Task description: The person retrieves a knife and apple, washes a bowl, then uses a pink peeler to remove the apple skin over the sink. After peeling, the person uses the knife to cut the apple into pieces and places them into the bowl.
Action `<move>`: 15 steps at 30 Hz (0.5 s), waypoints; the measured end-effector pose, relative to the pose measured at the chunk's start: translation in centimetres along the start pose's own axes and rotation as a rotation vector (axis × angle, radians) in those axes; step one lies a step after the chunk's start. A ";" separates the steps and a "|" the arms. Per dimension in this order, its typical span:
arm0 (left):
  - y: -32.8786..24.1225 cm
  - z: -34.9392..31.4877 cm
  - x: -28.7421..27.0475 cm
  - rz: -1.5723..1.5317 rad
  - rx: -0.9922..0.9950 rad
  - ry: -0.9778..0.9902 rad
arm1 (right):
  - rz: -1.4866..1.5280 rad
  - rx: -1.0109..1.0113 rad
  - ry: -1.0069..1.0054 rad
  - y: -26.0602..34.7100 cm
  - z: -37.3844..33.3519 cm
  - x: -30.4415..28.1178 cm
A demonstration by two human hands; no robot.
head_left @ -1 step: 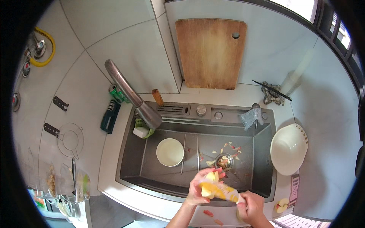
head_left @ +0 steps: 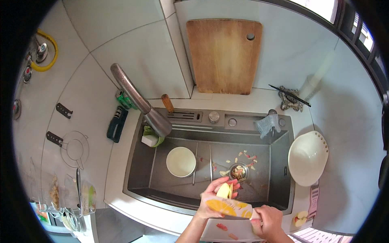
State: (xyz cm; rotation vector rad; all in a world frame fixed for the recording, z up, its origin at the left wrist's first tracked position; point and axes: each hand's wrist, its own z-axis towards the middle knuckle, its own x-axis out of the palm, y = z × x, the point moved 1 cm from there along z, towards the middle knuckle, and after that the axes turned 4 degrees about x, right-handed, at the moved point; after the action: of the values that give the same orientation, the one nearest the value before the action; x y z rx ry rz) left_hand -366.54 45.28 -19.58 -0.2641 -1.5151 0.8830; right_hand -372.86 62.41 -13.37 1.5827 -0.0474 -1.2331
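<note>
Over the sink's near edge, my left hand (head_left: 204, 210) cradles pale cut apple pieces (head_left: 223, 190), its fingers curled round them. A knife (head_left: 229, 207) with a yellow-and-white patterned blade lies across the near side of that palm, close to the apple. My right hand (head_left: 268, 222) is closed round the knife's light handle. Whether the blade touches the apple, I cannot tell. Red peel scraps (head_left: 221, 227) lie on the counter below my hands. Another cut apple piece (head_left: 300, 218) rests on the counter to the right.
In the grey sink (head_left: 279, 174) stand a white bowl (head_left: 181, 162) and a drain basket (head_left: 239, 172) with peelings. A faucet (head_left: 142, 99) leans over its left side. A white colander (head_left: 308, 158) sits at right beside a pink grater (head_left: 314, 199). A wooden board (head_left: 225, 56) leans against the wall.
The knife has swung toward me and slightly left, its patterned face now showing more broadly. It has come off the front of the apple pieces, and my left fingers have opened somewhat.
</note>
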 end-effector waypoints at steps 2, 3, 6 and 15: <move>-0.3 -0.3 0.1 -0.080 -0.163 -0.224 | -0.203 -0.168 0.024 0.5 -0.6 -0.7; -0.6 -0.2 0.2 -0.040 -0.117 -0.145 | -0.195 -0.158 0.041 0.7 -0.8 -0.8; -1.2 0.0 0.7 0.085 -0.004 -0.003 | -0.137 -0.172 0.022 1.3 -1.1 -1.1; -2.1 -0.1 0.5 0.052 -0.155 -0.069 | -0.148 -0.181 0.065 1.1 -0.2 -0.5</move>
State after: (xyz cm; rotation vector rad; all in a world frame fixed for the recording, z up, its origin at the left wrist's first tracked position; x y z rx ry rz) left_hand -365.83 44.27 -17.85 -0.3906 -1.6498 0.8234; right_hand -372.36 62.41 -12.25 1.4877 0.2203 -1.2612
